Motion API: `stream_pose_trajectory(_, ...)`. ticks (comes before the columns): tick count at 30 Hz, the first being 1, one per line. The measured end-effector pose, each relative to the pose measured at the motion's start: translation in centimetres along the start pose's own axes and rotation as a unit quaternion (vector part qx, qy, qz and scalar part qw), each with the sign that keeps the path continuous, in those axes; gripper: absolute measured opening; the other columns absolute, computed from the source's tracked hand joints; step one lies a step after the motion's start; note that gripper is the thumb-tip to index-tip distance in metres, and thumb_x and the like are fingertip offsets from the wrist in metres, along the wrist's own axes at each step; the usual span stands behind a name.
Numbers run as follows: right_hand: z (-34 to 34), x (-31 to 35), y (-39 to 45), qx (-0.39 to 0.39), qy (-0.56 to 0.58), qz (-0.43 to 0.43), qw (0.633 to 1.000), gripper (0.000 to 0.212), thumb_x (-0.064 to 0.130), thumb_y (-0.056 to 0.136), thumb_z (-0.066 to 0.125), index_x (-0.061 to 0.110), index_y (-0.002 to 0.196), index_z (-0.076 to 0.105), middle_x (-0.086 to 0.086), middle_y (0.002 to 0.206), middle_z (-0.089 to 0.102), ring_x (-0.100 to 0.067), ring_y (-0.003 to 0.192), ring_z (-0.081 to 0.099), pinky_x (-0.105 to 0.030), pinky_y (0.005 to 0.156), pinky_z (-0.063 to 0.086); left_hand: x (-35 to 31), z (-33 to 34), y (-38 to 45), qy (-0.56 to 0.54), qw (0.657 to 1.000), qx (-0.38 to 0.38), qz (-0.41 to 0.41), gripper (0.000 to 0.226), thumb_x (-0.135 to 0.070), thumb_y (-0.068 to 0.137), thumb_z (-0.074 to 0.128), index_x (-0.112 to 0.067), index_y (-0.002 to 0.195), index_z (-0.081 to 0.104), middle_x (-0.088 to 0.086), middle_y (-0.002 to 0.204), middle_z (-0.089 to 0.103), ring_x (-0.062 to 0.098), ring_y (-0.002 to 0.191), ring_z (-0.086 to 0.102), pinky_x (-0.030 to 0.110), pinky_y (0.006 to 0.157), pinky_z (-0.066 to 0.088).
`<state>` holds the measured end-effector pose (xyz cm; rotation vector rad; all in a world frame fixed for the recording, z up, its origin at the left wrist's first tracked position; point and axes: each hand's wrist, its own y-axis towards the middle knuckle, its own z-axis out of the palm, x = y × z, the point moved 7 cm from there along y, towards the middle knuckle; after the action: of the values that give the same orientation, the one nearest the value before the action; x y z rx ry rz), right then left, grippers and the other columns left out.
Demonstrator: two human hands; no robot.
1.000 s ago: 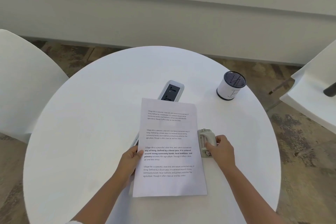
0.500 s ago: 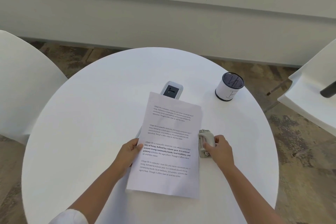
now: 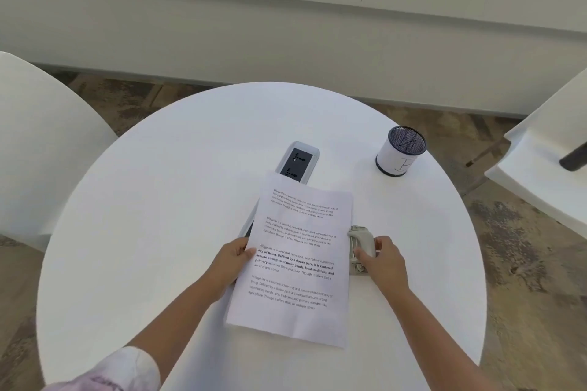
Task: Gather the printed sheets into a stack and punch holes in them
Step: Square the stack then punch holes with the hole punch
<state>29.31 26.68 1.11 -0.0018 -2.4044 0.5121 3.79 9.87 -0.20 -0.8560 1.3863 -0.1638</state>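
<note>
A stack of printed sheets (image 3: 298, 263) with black text lies slightly tilted on the round white table (image 3: 158, 232). My left hand (image 3: 230, 263) pinches the stack's left edge, thumb on top. A grey metal hole punch (image 3: 359, 247) sits at the stack's right edge. My right hand (image 3: 382, 259) grips the punch from the right, fingers curled over its lever. Whether the paper's edge is inside the punch slot is not clear.
A grey power socket strip (image 3: 298, 160) is set in the table, partly under the sheets' top. A white mesh-topped pen cup (image 3: 400, 151) stands at the back right. White chairs stand left (image 3: 41, 152) and right (image 3: 546, 168) of the table.
The stack has turned clockwise, its top swinging right and its right edge closing in on the punch. My right hand has stayed on the punch.
</note>
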Motion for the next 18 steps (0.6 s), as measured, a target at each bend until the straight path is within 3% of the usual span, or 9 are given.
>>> stream_pose_trajectory(5,0.4,-0.6,0.3,0.004,0.008,0.014,1.000,0.031,0.031,0.079,0.068,0.012,0.094,0.050,-0.006,0.098,0.056,-0.022,0.083,0.055,-0.030,0.064,0.039,1.2,0.7,-1.1,-0.023,0.999,-0.045,0.004,0.018,-0.013,0.096,0.045,-0.013,0.102,0.062,0.005,0.095,0.071,0.019,0.078,0.066,0.026,0.059,0.050)
stream_pose_trajectory(9,0.5,-0.8,0.3,0.007,0.006,0.012,1.000,0.030,0.032,0.079,0.068,0.012,0.093,0.051,-0.007,0.099,0.058,-0.021,0.082,0.055,-0.027,0.059,0.038,1.4,1.2,-1.6,-0.024,0.999,-0.036,0.010,0.018,-0.016,0.096,0.046,-0.012,0.104,0.062,0.008,0.098,0.072,0.023,0.083,0.067,0.035,0.070,0.054)
stream_pose_trajectory(15,0.6,-0.8,0.1,0.007,0.010,0.013,1.000,0.029,0.033,0.079,0.068,0.011,0.090,0.053,-0.009,0.098,0.058,-0.022,0.082,0.054,-0.029,0.061,0.037,2.3,2.7,-2.2,-0.014,1.000,-0.014,0.011,0.018,-0.017,0.097,0.045,-0.018,0.104,0.061,0.006,0.098,0.071,0.019,0.080,0.066,0.035,0.066,0.054)
stream_pose_trajectory(18,0.6,-0.7,0.0,0.012,0.000,0.004,1.000,0.028,0.032,0.079,0.068,0.010,0.089,0.053,-0.009,0.097,0.060,-0.021,0.080,0.054,-0.028,0.059,0.036,2.1,2.6,-2.1,-0.018,0.999,-0.023,0.018,0.019,-0.013,0.097,0.044,-0.020,0.098,0.061,0.004,0.099,0.070,0.014,0.078,0.065,0.024,0.058,0.051)
